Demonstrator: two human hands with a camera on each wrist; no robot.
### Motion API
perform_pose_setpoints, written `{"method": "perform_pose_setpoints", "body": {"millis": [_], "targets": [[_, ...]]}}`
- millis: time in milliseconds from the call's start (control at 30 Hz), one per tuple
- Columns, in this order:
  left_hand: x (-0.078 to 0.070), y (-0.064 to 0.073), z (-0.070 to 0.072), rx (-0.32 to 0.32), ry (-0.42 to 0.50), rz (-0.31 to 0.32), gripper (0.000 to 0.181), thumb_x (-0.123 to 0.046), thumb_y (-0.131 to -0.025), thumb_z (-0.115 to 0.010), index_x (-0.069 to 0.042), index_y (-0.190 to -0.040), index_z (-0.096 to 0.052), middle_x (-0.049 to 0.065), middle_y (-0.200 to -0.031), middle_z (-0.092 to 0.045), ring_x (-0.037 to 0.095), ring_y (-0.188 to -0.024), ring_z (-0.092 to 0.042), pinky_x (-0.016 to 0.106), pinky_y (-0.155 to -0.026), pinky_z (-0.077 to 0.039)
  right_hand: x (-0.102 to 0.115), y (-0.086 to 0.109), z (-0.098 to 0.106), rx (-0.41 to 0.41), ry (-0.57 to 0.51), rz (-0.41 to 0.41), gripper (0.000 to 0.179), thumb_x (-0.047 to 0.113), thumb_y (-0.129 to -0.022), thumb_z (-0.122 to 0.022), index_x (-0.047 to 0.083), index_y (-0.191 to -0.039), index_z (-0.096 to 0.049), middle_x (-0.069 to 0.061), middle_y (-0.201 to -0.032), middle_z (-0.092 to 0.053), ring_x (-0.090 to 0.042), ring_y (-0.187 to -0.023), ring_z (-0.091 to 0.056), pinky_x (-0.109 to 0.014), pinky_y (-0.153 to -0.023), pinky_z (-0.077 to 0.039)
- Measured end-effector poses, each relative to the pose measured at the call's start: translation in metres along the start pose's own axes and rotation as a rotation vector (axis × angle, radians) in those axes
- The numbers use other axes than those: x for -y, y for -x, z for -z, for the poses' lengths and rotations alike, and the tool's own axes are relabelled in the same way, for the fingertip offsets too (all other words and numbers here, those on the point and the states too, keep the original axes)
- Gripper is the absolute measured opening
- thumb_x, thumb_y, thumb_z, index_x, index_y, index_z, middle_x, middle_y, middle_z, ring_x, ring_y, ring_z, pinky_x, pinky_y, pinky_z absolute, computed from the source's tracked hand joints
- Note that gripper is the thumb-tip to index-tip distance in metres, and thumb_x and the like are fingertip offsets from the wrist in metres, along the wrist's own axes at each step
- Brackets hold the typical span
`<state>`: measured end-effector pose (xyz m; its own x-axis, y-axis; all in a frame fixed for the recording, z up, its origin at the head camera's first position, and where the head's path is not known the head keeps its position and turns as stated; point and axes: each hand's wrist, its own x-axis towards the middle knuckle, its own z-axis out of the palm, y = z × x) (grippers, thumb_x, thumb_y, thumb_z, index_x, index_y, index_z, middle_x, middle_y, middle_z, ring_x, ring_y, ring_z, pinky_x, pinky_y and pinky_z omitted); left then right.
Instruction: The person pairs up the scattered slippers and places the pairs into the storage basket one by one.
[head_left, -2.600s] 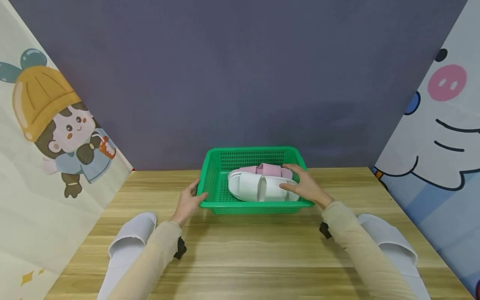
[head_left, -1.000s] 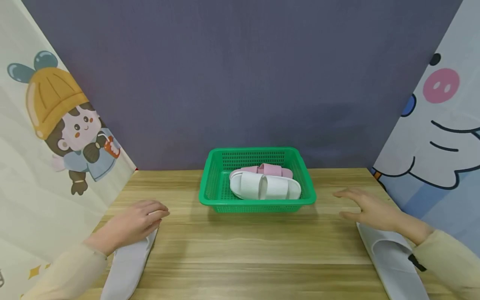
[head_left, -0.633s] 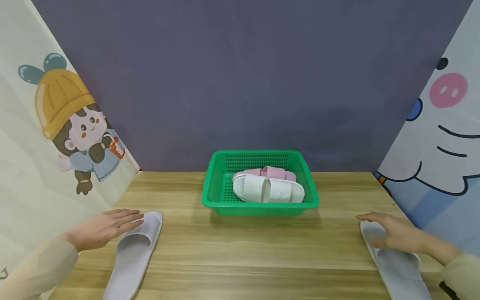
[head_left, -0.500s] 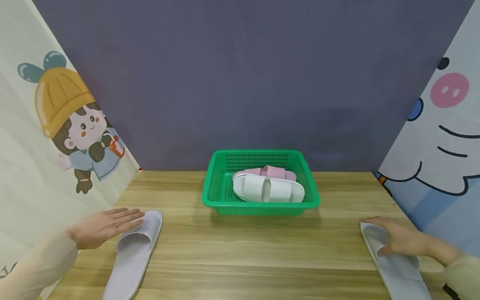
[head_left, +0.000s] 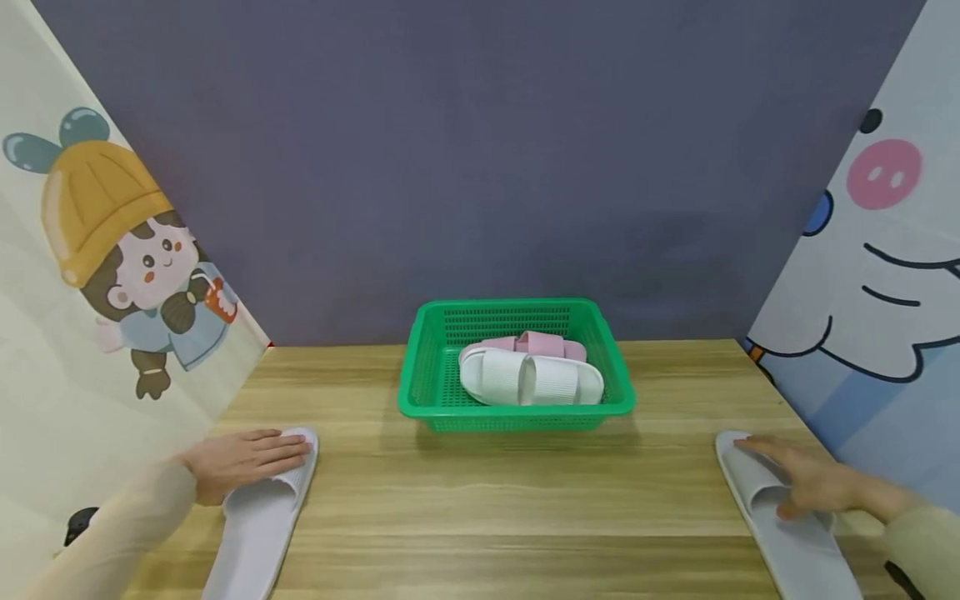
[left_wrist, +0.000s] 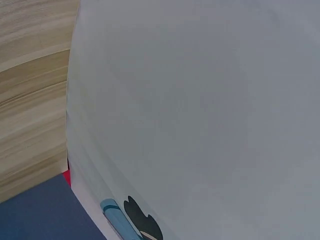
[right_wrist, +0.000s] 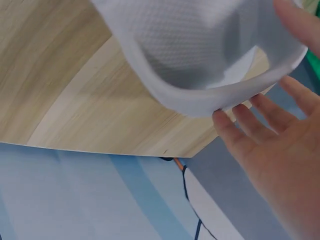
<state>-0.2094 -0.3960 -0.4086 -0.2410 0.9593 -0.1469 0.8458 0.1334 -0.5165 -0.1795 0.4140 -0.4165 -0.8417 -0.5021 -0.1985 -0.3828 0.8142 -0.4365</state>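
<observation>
My left hand [head_left: 243,462] lies with straight fingers over the strap of the left white slipper [head_left: 251,542], which rests on the table; it is out of the left wrist view. My right hand [head_left: 806,475] spans the strap of the right white slipper [head_left: 798,550], thumb spread from the fingers. In the right wrist view, the fingertips [right_wrist: 227,125] touch the edge of this slipper [right_wrist: 195,100], and the thumb is at its other side. A green basket [head_left: 517,410] at the back middle holds a white slipper [head_left: 555,379] in front of a pink slipper [head_left: 543,343].
The wooden table [head_left: 487,500] meets a dark grey wall [head_left: 480,167] at the back. Printed cartoon sheets stand at the left [head_left: 45,333] and right [head_left: 900,333]. The left wrist view shows mostly the pale left sheet [left_wrist: 190,110] and a strip of table.
Both hands left the green basket and moved outward and nearer to the two slippers at the sides. The left fingers have now come down over the left slipper's strap. The basket stays put.
</observation>
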Motion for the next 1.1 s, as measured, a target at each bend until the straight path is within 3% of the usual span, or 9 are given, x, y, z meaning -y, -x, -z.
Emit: {"method": "perform_pose_setpoints", "body": {"millis": [33,133,267,433,567,633,667,800,1100], "targets": [[0.0,-0.001,-0.002,0.008,-0.009,-0.01,0.12,-0.035,-0.033,-0.084,-0.008,-0.139,-0.034,0.008,-0.144,-0.035,0.021,-0.131,-0.037,0.032,-0.115,0.009,-0.003,0.0,0.0,-0.007,0.003,0.005,0.09,0.009,-0.05,-0.078,-0.011,-0.129,-0.039,-0.04,-0.128,-0.035,-0.051,-0.112,-0.037,-0.033,-0.087,-0.044],[0.0,-0.001,-0.006,0.031,-0.021,-0.026,0.124,-0.043,-0.033,-0.083,-0.008,-0.14,-0.031,0.008,-0.147,-0.03,0.021,-0.134,-0.032,0.032,-0.116,0.007,-0.012,0.001,0.002,-0.028,-0.002,0.05,0.089,0.005,-0.048,-0.075,-0.009,-0.129,-0.04,-0.039,-0.126,-0.039,-0.012,-0.12,-0.042,-0.009,-0.077,-0.035],[-0.001,-0.002,-0.007,0.046,-0.025,-0.032,0.128,-0.046,-0.033,-0.083,-0.009,-0.142,-0.027,0.008,-0.148,-0.027,0.019,-0.137,-0.027,0.031,-0.116,0.003,-0.022,0.001,0.006,0.002,-0.076,0.095,0.089,-0.001,-0.049,-0.071,-0.008,-0.132,-0.038,-0.044,-0.125,-0.035,0.027,-0.106,-0.019,-0.005,-0.074,-0.031],[-0.003,-0.001,-0.007,0.045,-0.022,-0.028,0.131,-0.045,-0.03,-0.084,-0.012,-0.143,-0.026,0.008,-0.146,-0.029,0.018,-0.137,-0.026,0.031,-0.115,0.008,-0.029,0.002,0.008,0.061,-0.161,0.114,0.091,-0.006,-0.053,-0.066,-0.001,-0.138,-0.034,-0.045,-0.128,-0.031,0.029,-0.106,-0.013,-0.003,-0.076,-0.029],[-0.003,0.0,-0.008,0.041,-0.023,-0.029,0.132,-0.053,-0.03,-0.082,-0.012,-0.142,-0.026,0.008,-0.145,-0.03,0.018,-0.136,-0.027,0.031,-0.114,0.012,-0.034,0.002,0.007,0.046,-0.166,0.161,0.093,-0.009,-0.052,-0.062,0.007,-0.14,-0.036,0.0,-0.137,-0.037,0.028,-0.109,-0.014,-0.001,-0.078,-0.029],[-0.002,-0.001,-0.007,0.036,-0.005,-0.032,0.132,-0.061,-0.031,-0.08,-0.011,-0.141,-0.027,0.009,-0.143,-0.032,0.019,-0.135,-0.029,0.031,-0.113,0.013,-0.035,0.001,0.007,0.039,-0.147,0.164,0.094,-0.01,-0.051,-0.061,0.009,-0.14,-0.036,0.003,-0.135,-0.038,0.027,-0.109,-0.016,-0.002,-0.078,-0.03],[-0.002,-0.001,-0.006,0.032,0.005,-0.034,0.131,-0.064,-0.032,-0.079,-0.011,-0.14,-0.028,0.009,-0.142,-0.034,0.019,-0.133,-0.032,0.031,-0.113,0.014,-0.035,0.001,0.007,0.035,-0.132,0.157,0.094,-0.011,-0.05,-0.061,0.009,-0.139,-0.037,0.001,-0.135,-0.039,0.027,-0.109,-0.018,-0.002,-0.078,-0.031],[-0.001,-0.006,-0.002,0.002,0.058,-0.018,0.126,-0.072,-0.036,-0.074,-0.008,-0.137,-0.034,0.012,-0.137,-0.041,0.025,-0.123,-0.044,0.029,-0.113,0.015,-0.03,0.001,0.011,0.06,-0.089,0.092,0.094,-0.01,-0.052,-0.062,0.009,-0.14,-0.037,-0.041,-0.126,-0.037,0.024,-0.106,-0.024,-0.007,-0.073,-0.031],[-0.004,-0.012,-0.002,-0.12,0.139,0.041,0.117,-0.071,-0.039,-0.073,-0.002,-0.128,-0.045,0.015,-0.127,-0.05,0.031,-0.113,-0.051,0.026,-0.115,0.007,-0.022,0.002,0.017,0.094,-0.101,0.035,0.089,-0.007,-0.054,-0.064,0.003,-0.139,-0.036,-0.046,-0.127,-0.032,0.023,-0.102,-0.024,-0.013,-0.068,-0.03]]}}
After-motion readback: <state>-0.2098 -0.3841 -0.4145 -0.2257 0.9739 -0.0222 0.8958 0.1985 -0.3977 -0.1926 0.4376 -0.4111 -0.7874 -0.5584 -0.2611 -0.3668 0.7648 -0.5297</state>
